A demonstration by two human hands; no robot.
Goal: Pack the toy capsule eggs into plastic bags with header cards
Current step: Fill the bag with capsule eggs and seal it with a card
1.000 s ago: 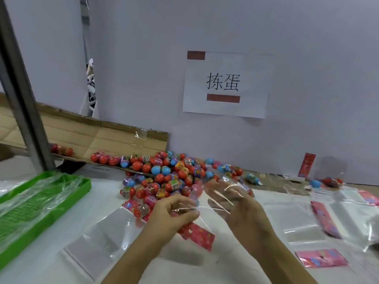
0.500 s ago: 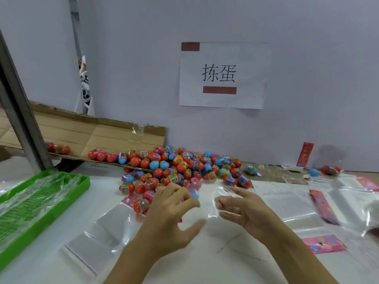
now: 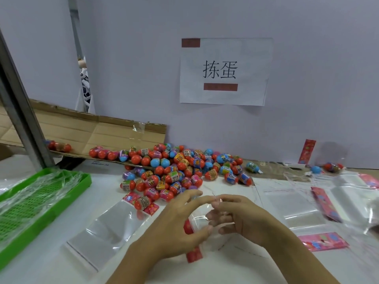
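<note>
Eggs piled at 12 o'clock, untouched. Since 1 s ago I see both hands dropped toward table w/ bag; left hand & right hand pinch its mouth, prob. opening it for filling.

Capsule eggs: loose pile, mostly red, some blue/purple, banded labels, at the table's far edge by the wall, spilling off a flattened cardboard flap. Held bag: clear, crumpled, red header card at its bottom, above table's near middle. Second bag flat to its left, one egg on its header end. More bags flat at right.
</note>
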